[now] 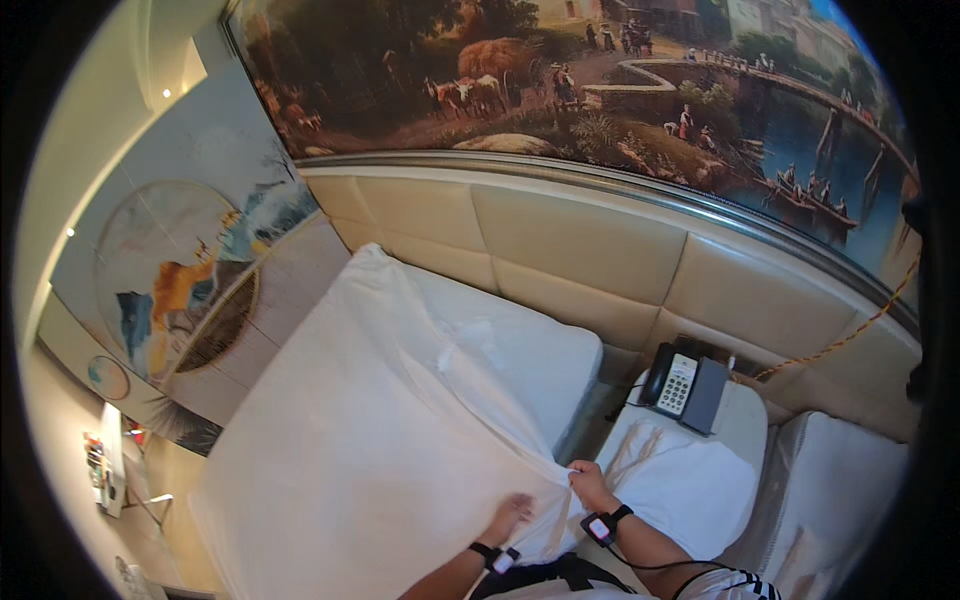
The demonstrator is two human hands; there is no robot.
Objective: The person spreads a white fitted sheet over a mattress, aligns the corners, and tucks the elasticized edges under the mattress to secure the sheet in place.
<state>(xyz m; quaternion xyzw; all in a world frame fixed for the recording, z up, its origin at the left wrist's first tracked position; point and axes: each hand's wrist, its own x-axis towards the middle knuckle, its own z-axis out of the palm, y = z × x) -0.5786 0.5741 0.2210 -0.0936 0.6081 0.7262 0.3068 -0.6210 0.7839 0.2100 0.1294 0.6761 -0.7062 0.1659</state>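
Observation:
A white bed sheet (352, 420) lies over most of the bed, its edge running in folds from the far corner to the near side. The bare white mattress (517, 345) shows beside the padded headboard. My right hand (589, 484) grips the sheet's edge at the mattress side and pulls it into a taut point. My left hand (516, 510), slightly blurred, is on or just over the sheet to the left, and its fingers look loosely spread. Both wrists wear black straps with small devices.
A nightstand (754, 405) at the right holds a desk telephone (675, 382), a dark box and folded white cloth (690, 480). Beyond it is another white mattress (847, 472). The beige padded headboard (577, 240) runs behind, and a yellow twisted cord (840, 341) hangs at right.

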